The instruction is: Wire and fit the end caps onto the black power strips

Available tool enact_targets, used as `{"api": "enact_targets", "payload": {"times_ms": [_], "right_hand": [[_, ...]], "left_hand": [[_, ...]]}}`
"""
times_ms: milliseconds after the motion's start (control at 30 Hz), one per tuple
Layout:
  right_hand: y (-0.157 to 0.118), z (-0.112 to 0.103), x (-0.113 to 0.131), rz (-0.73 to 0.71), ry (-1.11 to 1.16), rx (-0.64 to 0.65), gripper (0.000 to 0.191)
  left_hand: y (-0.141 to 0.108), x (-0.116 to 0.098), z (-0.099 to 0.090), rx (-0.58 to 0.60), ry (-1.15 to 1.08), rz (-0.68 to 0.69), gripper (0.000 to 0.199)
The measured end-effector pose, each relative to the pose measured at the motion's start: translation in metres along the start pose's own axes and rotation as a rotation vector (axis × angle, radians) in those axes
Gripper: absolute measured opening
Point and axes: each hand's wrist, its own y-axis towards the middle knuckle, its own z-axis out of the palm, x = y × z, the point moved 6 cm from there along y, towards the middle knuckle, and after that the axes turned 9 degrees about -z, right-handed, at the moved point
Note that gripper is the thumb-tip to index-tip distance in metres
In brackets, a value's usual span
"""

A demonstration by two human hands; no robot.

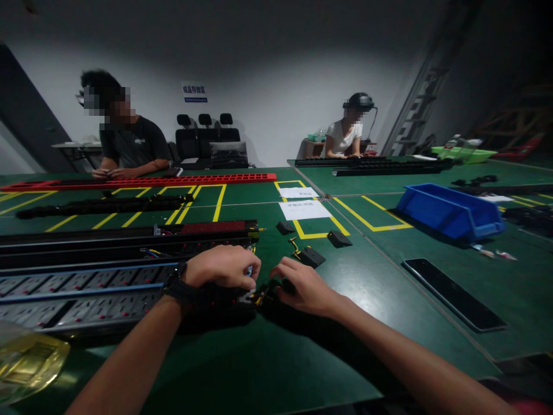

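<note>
My left hand (224,266), with a dark watch (176,282) on the wrist, is closed over the right end of a long power strip (108,302) with rows of dark sockets and small red parts. A bit of blue shows between its fingers; I cannot make out what it belongs to. My right hand (305,288) is just to the right, its fingers curled round a small black end piece (273,288), partly hidden. Short yellowish wires (260,298) show between that piece and the strip's end. Beyond the right hand lies a black end cap (311,256) with a yellow-green wire.
More strips (207,229) lie behind on the left. Two more black caps (339,238) are near paper labels (306,210). A blue bin (449,216) and a phone (453,294) lie to the right. Two people (133,144) sit across the green table (242,357).
</note>
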Motion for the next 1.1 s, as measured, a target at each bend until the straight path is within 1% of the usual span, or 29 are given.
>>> {"api": "enact_targets", "payload": {"times_ms": [100,200,333,500,700,900,967,1100], "right_hand": [[0.0,0.004,0.001,-0.05,0.04,0.003,0.028],[0.001,0.006,0.002,-0.095,0.063,0.009,0.021],[0.002,0.008,0.002,-0.099,0.047,0.018,0.01],[0.003,0.011,0.001,-0.09,0.036,0.013,0.008],[0.004,0.014,-0.001,-0.058,-0.004,-0.009,0.004],[0.002,0.018,-0.003,-0.01,-0.002,-0.009,0.008],[0.003,0.02,-0.003,-0.014,-0.017,0.003,0.008],[0.004,0.022,-0.001,-0.063,-0.076,0.037,0.007]], "left_hand": [[0.003,-0.003,0.005,0.024,0.007,0.047,0.022],[0.006,-0.007,0.009,0.047,0.024,0.06,0.029],[0.009,-0.012,0.012,0.055,0.04,0.06,0.033],[0.012,-0.016,0.014,0.068,0.058,0.054,0.035],[0.016,-0.022,0.019,0.082,0.042,0.148,0.024],[0.022,-0.021,0.025,0.152,-0.052,0.231,0.024],[0.024,-0.02,0.025,0.149,-0.057,0.24,0.024],[0.024,-0.019,0.025,0.106,-0.036,0.231,0.022]]}}
